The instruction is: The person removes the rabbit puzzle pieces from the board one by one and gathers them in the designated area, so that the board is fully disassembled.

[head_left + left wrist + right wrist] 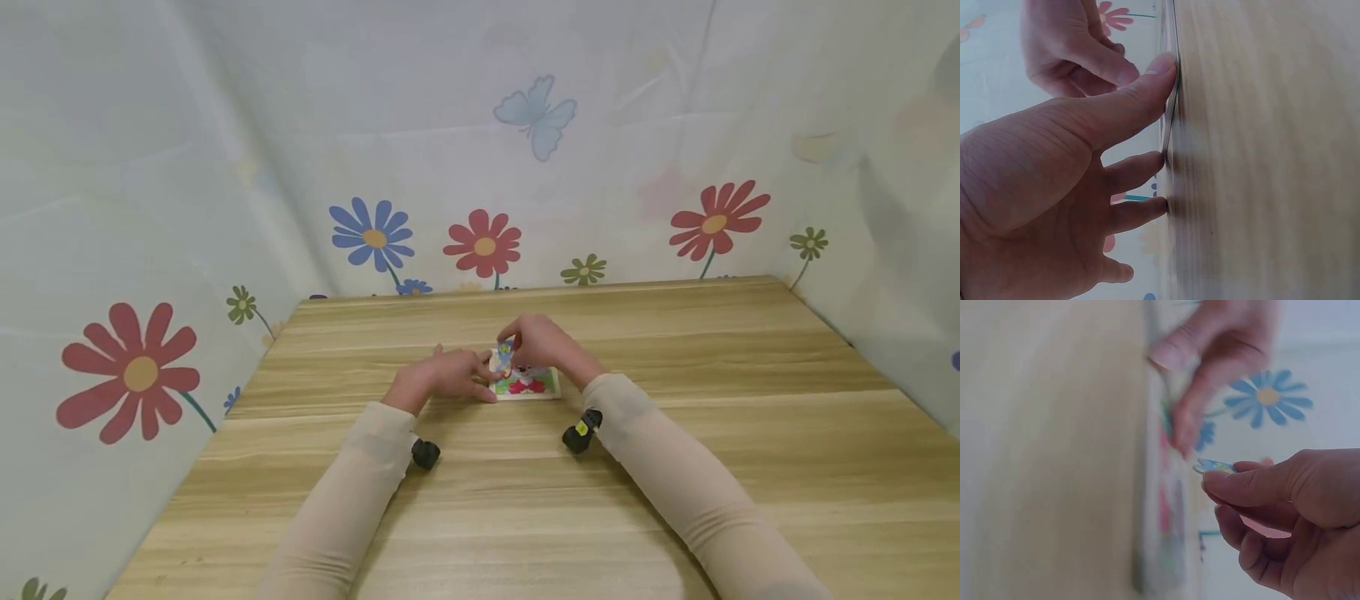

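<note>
The picture board (546, 385) is lying on the bench (450, 517), ahead of the person and between the two hands. Its face is showing a red figure over green ground.

Right grip (542, 340): the thumb and index finger are pinching a small blue piece (1213, 466) that is bearing a yellow mark. The remaining fingers are curling in toward the palm. The head view is showing the piece over the left end of the board; the right wrist view is showing it apart from the board's face.

Left grip (446, 375): the fingers are extending and standing spread. The thumb is touching the board's near edge at the left corner, and the index finger is reaching over the board's left end. Fine detail at that end is appearing too small to tell.

Surroundings: pale sleeves (690, 483) are covering both forearms. A black wrist camera (426, 454) is sitting at the left cuff, and a second black camera (577, 435) is sitting at the right cuff. Behind the bench, a white sheet (420, 125) is hanging, displaying printed flowers and a blue butterfly (536, 117).
</note>
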The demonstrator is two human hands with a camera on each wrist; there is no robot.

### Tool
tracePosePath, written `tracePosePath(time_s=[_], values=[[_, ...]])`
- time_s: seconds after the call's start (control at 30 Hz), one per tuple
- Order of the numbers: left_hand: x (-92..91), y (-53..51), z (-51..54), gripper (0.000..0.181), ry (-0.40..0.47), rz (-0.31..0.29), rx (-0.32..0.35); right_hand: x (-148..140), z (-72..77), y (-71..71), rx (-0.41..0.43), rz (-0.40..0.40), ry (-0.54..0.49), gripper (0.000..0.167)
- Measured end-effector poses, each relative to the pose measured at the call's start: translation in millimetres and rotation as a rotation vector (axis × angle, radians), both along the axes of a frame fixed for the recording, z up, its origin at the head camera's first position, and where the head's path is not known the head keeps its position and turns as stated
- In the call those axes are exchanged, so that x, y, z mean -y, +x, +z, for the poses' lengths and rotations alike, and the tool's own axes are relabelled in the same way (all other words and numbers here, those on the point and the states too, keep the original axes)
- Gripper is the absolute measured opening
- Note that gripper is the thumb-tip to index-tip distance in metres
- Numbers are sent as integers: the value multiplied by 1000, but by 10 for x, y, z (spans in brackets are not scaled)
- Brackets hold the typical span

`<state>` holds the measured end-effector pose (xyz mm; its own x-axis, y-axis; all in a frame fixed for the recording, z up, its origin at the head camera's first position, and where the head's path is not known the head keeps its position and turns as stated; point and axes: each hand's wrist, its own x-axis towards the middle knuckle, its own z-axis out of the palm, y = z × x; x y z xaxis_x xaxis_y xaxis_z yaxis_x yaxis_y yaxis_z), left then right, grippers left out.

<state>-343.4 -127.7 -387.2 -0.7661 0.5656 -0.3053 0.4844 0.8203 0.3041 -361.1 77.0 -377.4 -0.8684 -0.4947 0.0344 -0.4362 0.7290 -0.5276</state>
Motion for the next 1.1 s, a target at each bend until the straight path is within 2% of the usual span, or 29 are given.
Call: tracePosePath(time_s=[0.2, 0.37, 0.53, 0.7, 0.97, 1.1], values=[[30, 13, -6, 53, -9, 17, -5, -443, 58, -65, 88, -94, -108, 42], [43, 24, -1, 54, -2, 15, 0, -845, 27, -106, 139, -152, -121, 43], [43, 27, -2, 54, 7, 18, 1, -1067, -12, -125, 149, -180, -122, 43], [40, 23, -12, 54, 21, 20, -1, -1100, -43, -132, 151, -181, -119, 41], [2, 32, -4, 54, 33, 20, 7, -980, -90, -129, 120, -160, -29, 39], [-17, 23, 6, 54, 26, 24, 6, -954, -105, -139, 129, -178, -5, 39]])
